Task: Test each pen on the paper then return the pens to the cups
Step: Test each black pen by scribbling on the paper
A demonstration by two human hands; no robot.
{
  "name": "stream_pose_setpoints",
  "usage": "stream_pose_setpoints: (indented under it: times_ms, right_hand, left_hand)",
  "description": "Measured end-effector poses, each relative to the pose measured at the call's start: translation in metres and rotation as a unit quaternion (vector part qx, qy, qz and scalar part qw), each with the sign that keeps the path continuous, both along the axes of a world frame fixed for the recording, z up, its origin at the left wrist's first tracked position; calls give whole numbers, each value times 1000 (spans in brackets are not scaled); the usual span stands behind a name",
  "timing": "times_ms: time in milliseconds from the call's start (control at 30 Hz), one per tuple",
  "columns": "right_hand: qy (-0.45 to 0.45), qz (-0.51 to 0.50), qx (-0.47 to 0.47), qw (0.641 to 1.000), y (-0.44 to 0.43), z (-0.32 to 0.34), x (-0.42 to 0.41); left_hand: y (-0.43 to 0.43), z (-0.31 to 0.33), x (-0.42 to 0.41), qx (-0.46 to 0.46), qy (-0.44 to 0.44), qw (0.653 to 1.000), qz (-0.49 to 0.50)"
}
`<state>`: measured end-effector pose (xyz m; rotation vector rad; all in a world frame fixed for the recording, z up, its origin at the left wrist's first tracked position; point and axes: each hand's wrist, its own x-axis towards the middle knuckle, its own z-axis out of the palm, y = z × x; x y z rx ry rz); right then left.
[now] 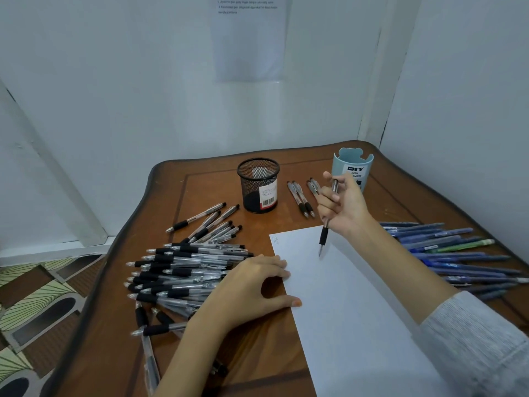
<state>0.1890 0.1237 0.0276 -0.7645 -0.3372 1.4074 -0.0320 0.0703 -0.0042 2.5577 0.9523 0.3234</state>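
Note:
My right hand point(345, 206) grips a black-grip click pen point(325, 233) upright, thumb at its top end, tip pointing down just above the white paper point(352, 305). My left hand point(246, 290) rests on the table with its fingers and thumb pressing the paper's left edge. Small scribbles point(275, 239) mark the sheet's far left corner. A black mesh cup point(258, 184) and a light blue cup point(353, 167) stand at the back of the table.
A large heap of black-grip pens point(183, 270) lies left of the paper on the brown wooden table point(257, 362). Blue pens point(452, 253) lie spread at the right. Several pens point(302, 197) lie between the cups. Walls close in behind and to the right.

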Motion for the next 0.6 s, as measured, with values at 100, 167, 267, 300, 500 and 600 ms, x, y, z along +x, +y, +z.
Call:
stream_pose_setpoints:
  times_ms: [100, 167, 267, 300, 500, 600]
  right_hand:
    - [-11, 11, 19, 1000, -5, 0, 1]
    - [-77, 26, 15, 997, -8, 0, 3]
    - [-75, 77, -15, 994, -8, -1, 4]
    - [-77, 92, -25, 992, -8, -4, 4]
    - [-155, 122, -60, 979, -7, -15, -9]
    - [-252, 82, -50, 963, -5, -23, -22]
  left_hand:
    - [-1, 0, 1, 4, 3, 1000, -2]
    - [-1, 0, 2, 5, 6, 1000, -4]
    - [-2, 1, 2, 6, 8, 1000, -7]
    - [-3, 1, 2, 6, 8, 1000, -6]
    - [-4, 0, 5, 15, 9, 1000, -10]
    - [-4, 0, 6, 16, 9, 1000, -10]
